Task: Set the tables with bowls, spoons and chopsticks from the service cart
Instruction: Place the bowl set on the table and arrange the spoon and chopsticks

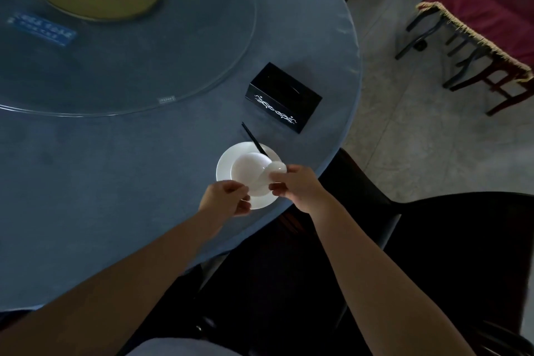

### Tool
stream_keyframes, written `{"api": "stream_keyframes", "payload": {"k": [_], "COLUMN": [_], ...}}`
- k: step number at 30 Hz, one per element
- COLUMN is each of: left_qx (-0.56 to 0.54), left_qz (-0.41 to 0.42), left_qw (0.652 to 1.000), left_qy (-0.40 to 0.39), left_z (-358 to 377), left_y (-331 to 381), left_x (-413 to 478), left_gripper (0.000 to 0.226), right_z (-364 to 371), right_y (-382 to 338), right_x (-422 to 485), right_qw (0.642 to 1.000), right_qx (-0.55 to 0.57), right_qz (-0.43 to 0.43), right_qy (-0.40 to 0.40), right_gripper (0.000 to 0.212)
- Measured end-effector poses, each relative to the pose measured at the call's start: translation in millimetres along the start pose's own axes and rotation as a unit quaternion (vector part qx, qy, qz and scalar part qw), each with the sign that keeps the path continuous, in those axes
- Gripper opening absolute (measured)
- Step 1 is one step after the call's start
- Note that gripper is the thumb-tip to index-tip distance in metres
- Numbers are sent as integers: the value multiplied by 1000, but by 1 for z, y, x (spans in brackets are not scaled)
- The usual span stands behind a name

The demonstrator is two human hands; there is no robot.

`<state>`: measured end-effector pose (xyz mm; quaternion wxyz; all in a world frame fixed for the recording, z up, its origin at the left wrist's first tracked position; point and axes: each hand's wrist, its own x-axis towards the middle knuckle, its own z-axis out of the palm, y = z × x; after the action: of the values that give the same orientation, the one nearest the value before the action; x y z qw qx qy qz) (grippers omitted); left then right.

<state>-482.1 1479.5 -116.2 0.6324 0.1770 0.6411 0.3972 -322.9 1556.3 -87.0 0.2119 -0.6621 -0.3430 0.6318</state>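
Note:
A white plate point(224, 166) lies near the front right edge of the round blue-grey table point(115, 167). A white bowl point(245, 166) sits on it. My right hand point(297, 185) grips a white spoon point(276, 167) over the bowl's right side, its handle slanting down toward my left hand. Black chopsticks point(254, 140) stick out from the bowl's far rim, and their lower ends are hidden by the spoon and hand. My left hand point(225, 198) pinches the near rim of the plate or bowl; I cannot tell which.
A black tissue box point(283, 97) with a white pattern stands just beyond the plate. A glass turntable point(173, 46) with a gold disc covers the table's middle. A black chair point(361, 211) sits under the table edge by me. Chairs with red cushions point(474, 14) stand at the right.

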Motion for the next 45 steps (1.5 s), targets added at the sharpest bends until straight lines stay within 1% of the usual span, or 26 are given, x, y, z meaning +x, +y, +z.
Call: {"api": "stream_keyframes", "payload": {"k": [3, 6, 8, 10, 13, 16, 18, 20, 23, 28, 32, 36, 38, 40, 43, 45], "left_qx": [32, 133, 164, 178, 197, 224, 248, 263, 257, 255, 266, 277, 281, 273, 238, 242], "left_qz": [30, 55, 37, 16, -6, -19, -29, -38, -52, -56, -50, -52, -59, -67, -70, -56], "left_qw": [999, 989, 986, 983, 978, 971, 964, 959, 960, 961, 959, 956, 955, 959, 969, 967], "left_qy": [17, 23, 2, -31, -65, -78, -86, -93, -96, -87, -80, -77, -68, -45, 8, 49], "left_z": [-14, -27, -35, -41, -47, -49, -48, -47, -46, -48, -48, -47, -47, -46, -48, -51], "left_y": [15, 31, 43, 56, 71, 76, 75, 70, 61, 53, 52, 51, 50, 49, 46, 44], "left_x": [17, 38, 51, 61, 74, 82, 84, 86, 85, 84, 81, 71, 61, 49, 26, 7], "left_gripper": [10, 11, 7, 6, 5, 4, 2, 6, 9, 12, 12, 12, 12, 17, 36, 37], "right_z": [9, 21, 26, 27, 30, 34, 37, 39, 39, 35, 29, 22, 18, 15, 10, 6], "right_y": [-1, 0, 2, 3, 0, -3, -3, -4, -5, -4, -5, -4, -3, -2, 3, 8], "right_x": [9, 17, 21, 24, 29, 33, 35, 36, 37, 36, 32, 19, 10, 0, -20, -35], "right_qw": [999, 997, 996, 992, 980, 965, 960, 959, 956, 967, 973, 974, 975, 974, 970, 966], "right_qx": [-1, -13, -31, -76, -177, -247, -267, -269, -274, -233, -212, -210, -207, -213, -238, -257], "right_qz": [37, 73, 89, 98, 92, 83, 82, 89, 103, 101, 93, 83, 78, 71, 53, 34], "right_qy": [6, 11, 5, 10, 22, 12, 1, -9, -16, -29, -14, -5, -5, -7, -12, -12], "right_gripper": [18, 6, 4, 3, 10, 22, 24, 26, 29, 23, 16, 14, 17, 20, 25, 28]}}
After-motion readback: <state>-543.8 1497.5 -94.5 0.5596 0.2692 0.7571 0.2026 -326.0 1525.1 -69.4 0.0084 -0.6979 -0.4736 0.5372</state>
